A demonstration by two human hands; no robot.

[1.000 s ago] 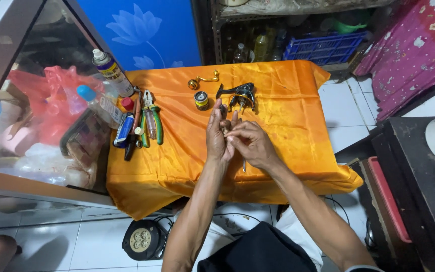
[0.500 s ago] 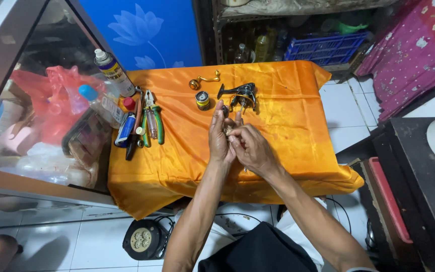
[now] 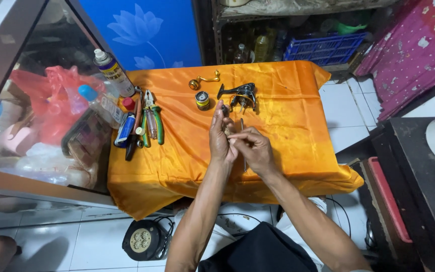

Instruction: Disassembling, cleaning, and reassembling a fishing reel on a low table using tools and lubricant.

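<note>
Both forearms are extended forward. The left hand (image 3: 221, 136) is raised, fingers upright; the right hand (image 3: 254, 148) is pressed against it, fingers pinched.

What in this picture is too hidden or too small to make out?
- Head view: the small part pinched between the left hand and right hand is too small, mostly covered by fingers.
- The thin rod is partly hidden behind the right hand.
- Items inside the glass cabinet blur behind reflections.
- The dark shelf contents are too dim.
</note>
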